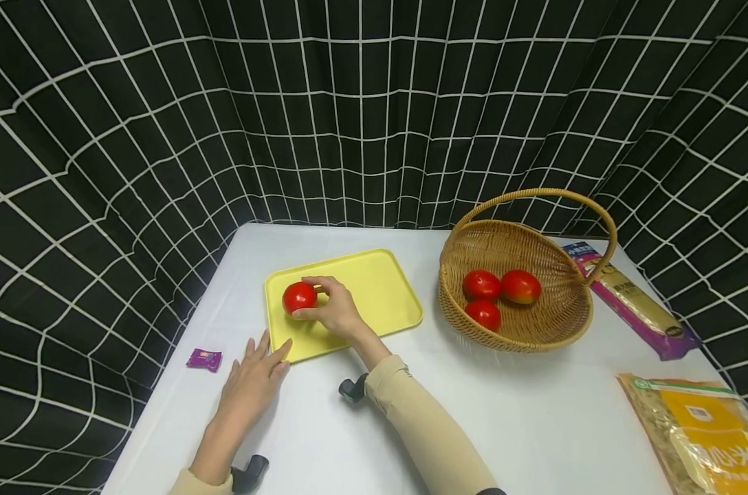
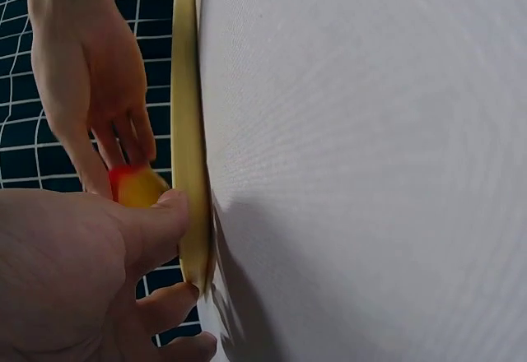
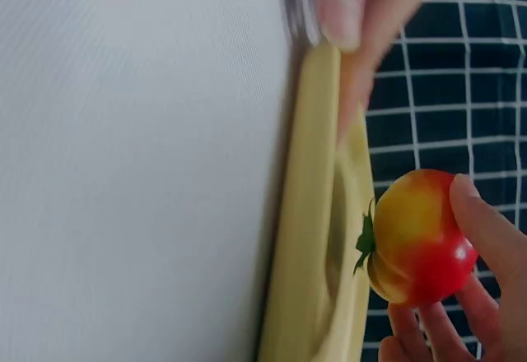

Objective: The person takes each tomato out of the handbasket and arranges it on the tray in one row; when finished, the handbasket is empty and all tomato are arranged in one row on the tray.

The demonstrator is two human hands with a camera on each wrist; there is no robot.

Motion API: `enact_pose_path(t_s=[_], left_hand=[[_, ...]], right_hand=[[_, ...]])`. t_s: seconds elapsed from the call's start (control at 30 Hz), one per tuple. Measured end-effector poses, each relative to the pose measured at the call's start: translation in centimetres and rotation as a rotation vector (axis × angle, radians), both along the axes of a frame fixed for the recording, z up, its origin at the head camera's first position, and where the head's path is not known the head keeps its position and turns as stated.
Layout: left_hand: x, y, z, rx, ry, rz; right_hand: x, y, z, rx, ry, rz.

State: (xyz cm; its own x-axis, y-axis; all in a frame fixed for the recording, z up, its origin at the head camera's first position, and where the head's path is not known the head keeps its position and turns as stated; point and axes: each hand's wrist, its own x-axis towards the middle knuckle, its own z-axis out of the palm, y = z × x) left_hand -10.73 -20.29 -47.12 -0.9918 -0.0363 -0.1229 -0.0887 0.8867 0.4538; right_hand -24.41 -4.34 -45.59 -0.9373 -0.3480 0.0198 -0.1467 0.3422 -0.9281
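My right hand (image 1: 338, 309) holds a red tomato (image 1: 299, 298) over the left part of a yellow tray (image 1: 374, 289). The right wrist view shows this tomato (image 3: 416, 239) with its yellowish base and green leafy stem end facing the tray, thumb on one side and fingers on the other. Spread at the tray's near left corner is my left hand (image 1: 253, 378), its thumb and fingertips touching the rim (image 2: 189, 132). A wicker basket (image 1: 553, 330) with a tall handle stands to the right, with red tomatoes (image 1: 520, 287) lying inside.
A small purple packet (image 1: 204, 359) lies left of my left hand. Beyond the basket's right side is a long purple and gold package (image 1: 640, 302). An orange and clear bag (image 1: 702, 433) lies at the near right. Black gridded curtains (image 1: 361, 110) surround the white table (image 1: 535, 419).
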Motion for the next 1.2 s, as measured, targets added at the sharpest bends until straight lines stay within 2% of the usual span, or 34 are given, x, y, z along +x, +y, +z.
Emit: enact_pose_path(t_s=[0.2, 0.47, 0.7, 0.9, 1.03, 1.2], left_hand=[[0.1, -0.2, -0.2, -0.005, -0.014, 0.005], [0.0, 0.3, 0.1, 0.001, 0.004, 0.001], [0.2, 0.1, 0.4, -0.009, -0.013, -0.009], [0.2, 0.0, 0.2, 0.004, -0.023, -0.014], [0.2, 0.0, 0.1, 0.024, -0.038, -0.007], [0.2, 0.2, 0.0, 0.036, -0.05, -0.007]], right_hand=[[0.3, -2.1, -0.7, 0.029, -0.035, 0.027], [0.3, -2.2, -1.6, 0.004, -0.033, 0.014], [0.2, -1.6, -0.8, 0.006, -0.025, 0.008], [-0.5, 1.6, 2.0, -0.001, 0.008, -0.006], [-1.2, 4.6, 5.2, 0.019, 0.09, 0.013], [-1.8, 9.1, 9.6, -0.023, 0.202, 0.068]])
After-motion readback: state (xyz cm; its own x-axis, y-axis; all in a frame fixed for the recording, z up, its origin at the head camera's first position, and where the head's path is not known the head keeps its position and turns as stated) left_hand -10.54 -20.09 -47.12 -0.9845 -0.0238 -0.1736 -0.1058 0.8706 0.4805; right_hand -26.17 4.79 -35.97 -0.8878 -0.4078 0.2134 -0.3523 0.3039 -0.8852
